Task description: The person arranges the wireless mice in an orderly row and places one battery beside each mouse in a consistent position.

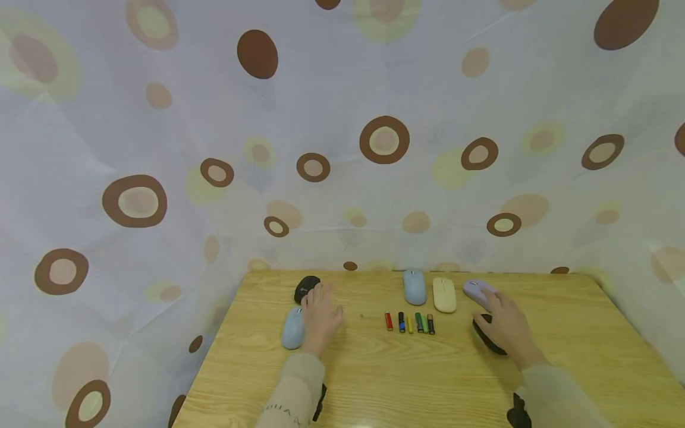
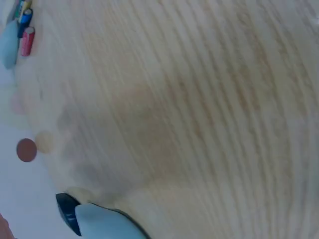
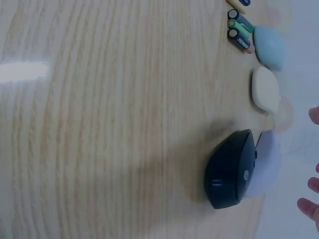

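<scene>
My left hand (image 1: 322, 318) is by a light blue computer mouse (image 1: 292, 330) and a black mouse (image 1: 305, 290) at the table's left; its fingers look loosely extended and hold nothing. In the left wrist view the blue mouse (image 2: 109, 223) shows at the bottom. Over on the right, my right hand (image 1: 508, 328) is above a second black mouse (image 1: 492, 340), fingers spread and reaching toward a lilac mouse (image 1: 475, 290). The right wrist view shows this black mouse (image 3: 230, 172) beside the lilac one (image 3: 266, 167), with fingertips (image 3: 314, 184) apart from both.
Another light blue mouse (image 1: 414, 288) and a cream mouse (image 1: 445, 295) lie at the back of the wooden table (image 1: 407, 380). Several small batteries lie in a row before them, among them a red battery (image 1: 389, 321). A dotted curtain (image 1: 332, 196) closes off the back.
</scene>
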`<state>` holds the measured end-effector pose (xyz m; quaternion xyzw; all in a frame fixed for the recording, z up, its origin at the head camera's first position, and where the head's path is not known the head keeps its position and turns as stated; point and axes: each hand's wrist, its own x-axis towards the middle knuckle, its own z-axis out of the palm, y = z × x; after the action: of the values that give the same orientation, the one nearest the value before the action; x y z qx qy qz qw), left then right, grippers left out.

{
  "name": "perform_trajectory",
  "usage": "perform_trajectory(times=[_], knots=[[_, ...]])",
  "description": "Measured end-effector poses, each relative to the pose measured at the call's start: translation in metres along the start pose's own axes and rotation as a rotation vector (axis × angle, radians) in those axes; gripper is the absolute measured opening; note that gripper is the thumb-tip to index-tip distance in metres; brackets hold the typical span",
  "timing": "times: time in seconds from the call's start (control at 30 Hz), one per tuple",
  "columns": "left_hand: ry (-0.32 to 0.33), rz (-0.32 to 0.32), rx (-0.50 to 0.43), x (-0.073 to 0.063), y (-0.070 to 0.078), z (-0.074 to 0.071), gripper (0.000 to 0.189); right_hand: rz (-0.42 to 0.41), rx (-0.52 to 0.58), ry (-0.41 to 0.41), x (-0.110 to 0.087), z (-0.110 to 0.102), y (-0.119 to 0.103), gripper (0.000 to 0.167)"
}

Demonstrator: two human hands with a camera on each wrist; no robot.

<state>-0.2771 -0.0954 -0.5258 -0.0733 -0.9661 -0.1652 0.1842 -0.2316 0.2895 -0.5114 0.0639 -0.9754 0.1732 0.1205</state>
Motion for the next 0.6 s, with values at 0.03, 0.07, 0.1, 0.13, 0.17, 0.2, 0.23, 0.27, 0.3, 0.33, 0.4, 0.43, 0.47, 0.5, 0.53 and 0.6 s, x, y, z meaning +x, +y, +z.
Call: perform_trajectory(times=[0.03,0.07,0.1,0.13,0.17,0.2,0.23,0.27,0.3,0.33,0.4,0.43,0.47,0.5,0.53,0.6], knots=[[-0.002,-0.018,0.007,-0.003,-0.005,0.002,0.053,0.011,0.003,-0.004,-0.003,0.003,0.002,0.058],[-0.008,-0.041,0.014,-0.006,-0.010,0.005,0.054,0.024,0.005,-0.014,-0.006,0.005,0.004,0.058],[-0.011,-0.065,0.006,-0.009,-0.015,0.007,0.054,0.036,0.009,-0.023,-0.008,0.008,0.007,0.057],[-0.020,-0.090,0.004,-0.012,-0.020,0.009,0.054,0.046,0.011,-0.033,-0.011,0.011,0.009,0.056],[-0.025,-0.112,-0.007,-0.016,-0.024,0.010,0.054,0.059,0.015,-0.047,-0.014,0.013,0.010,0.056],[-0.039,-0.136,-0.017,-0.019,-0.028,0.012,0.054,0.067,0.014,-0.060,-0.016,0.016,0.012,0.056],[-0.044,-0.157,-0.037,-0.022,-0.032,0.013,0.055,0.079,0.012,-0.076,-0.017,0.018,0.014,0.057],[-0.052,-0.177,-0.051,-0.024,-0.036,0.014,0.056,0.091,0.015,-0.092,-0.019,0.020,0.016,0.058],[-0.057,-0.192,-0.069,-0.027,-0.039,0.015,0.056,0.101,0.021,-0.105,-0.020,0.021,0.017,0.058],[-0.065,-0.208,-0.070,-0.028,-0.042,0.017,0.057,0.109,0.028,-0.115,-0.021,0.023,0.019,0.059],[-0.065,-0.230,-0.079,-0.032,-0.048,0.019,0.057,0.119,0.039,-0.131,-0.023,0.025,0.020,0.062],[-0.061,-0.235,-0.082,-0.034,-0.050,0.020,0.057,0.120,0.050,-0.131,-0.024,0.026,0.021,0.063],[-0.062,-0.243,-0.081,-0.035,-0.052,0.021,0.057,0.122,0.061,-0.132,-0.025,0.027,0.021,0.063],[-0.058,-0.249,-0.083,-0.036,-0.054,0.021,0.056,0.121,0.070,-0.132,-0.026,0.028,0.022,0.063],[-0.059,-0.259,-0.083,-0.037,-0.056,0.022,0.056,0.126,0.076,-0.139,-0.026,0.029,0.022,0.064],[-0.063,-0.278,-0.092,-0.038,-0.058,0.022,0.056,0.138,0.087,-0.155,-0.027,0.031,0.023,0.065]])
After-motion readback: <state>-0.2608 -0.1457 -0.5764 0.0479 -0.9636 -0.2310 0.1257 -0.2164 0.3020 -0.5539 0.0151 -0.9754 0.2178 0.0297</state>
